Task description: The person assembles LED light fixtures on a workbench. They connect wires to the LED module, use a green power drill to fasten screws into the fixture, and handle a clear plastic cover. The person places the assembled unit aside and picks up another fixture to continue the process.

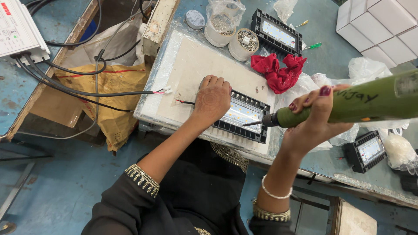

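A black finned lamp housing with a white LED panel [242, 116] lies on a pale work board [196, 65]. My left hand [211, 98] rests flat on its left end, fingers curled over the far edge, holding it down. My right hand [314, 119] grips a green powered screwdriver [365, 102]. The screwdriver's dark bit touches the right side of the LED panel. A thin red and black lead runs from the housing's left end across the board.
Two tubs of small screws [243, 43] and a second lamp housing [277, 33] stand behind. A red rag [281, 69] lies to the right. White boxes [381, 26] are stacked far right. Another lamp [369, 150] sits near right. Cables [82, 69] and a yellow sack [109, 95] are left.
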Demonstrator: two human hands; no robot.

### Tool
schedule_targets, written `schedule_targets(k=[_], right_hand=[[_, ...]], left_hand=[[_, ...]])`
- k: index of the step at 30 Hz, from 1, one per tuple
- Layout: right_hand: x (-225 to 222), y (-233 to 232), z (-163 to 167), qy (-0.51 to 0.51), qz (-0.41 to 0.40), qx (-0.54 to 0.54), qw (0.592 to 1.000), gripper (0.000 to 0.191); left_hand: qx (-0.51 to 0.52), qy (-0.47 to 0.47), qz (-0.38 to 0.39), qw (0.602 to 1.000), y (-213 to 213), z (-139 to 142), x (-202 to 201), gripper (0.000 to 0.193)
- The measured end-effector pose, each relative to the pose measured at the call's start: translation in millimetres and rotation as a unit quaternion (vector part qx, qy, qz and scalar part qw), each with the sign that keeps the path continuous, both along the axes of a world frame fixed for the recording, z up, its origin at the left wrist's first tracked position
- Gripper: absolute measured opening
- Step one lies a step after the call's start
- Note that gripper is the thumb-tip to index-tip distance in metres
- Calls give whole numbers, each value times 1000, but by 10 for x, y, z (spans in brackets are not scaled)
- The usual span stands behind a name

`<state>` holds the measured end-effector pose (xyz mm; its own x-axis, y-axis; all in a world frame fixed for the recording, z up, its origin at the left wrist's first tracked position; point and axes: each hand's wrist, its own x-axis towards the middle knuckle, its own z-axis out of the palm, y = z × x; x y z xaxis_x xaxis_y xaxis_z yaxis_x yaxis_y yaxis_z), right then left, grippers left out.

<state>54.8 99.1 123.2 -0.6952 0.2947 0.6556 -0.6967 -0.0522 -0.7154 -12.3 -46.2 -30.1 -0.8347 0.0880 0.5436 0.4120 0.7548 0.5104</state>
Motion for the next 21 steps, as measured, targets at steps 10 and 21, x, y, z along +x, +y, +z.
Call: schedule_targets(k=[10,21], right_hand=[[87,-139,-35,10,-91,-37,995,22],[-49,46,-90,6,-17,-25,1000,21]], left_hand=[[1,5,-3,1000,-2,22,52,24],[4,12,5,1000,21,-3,-25,24]])
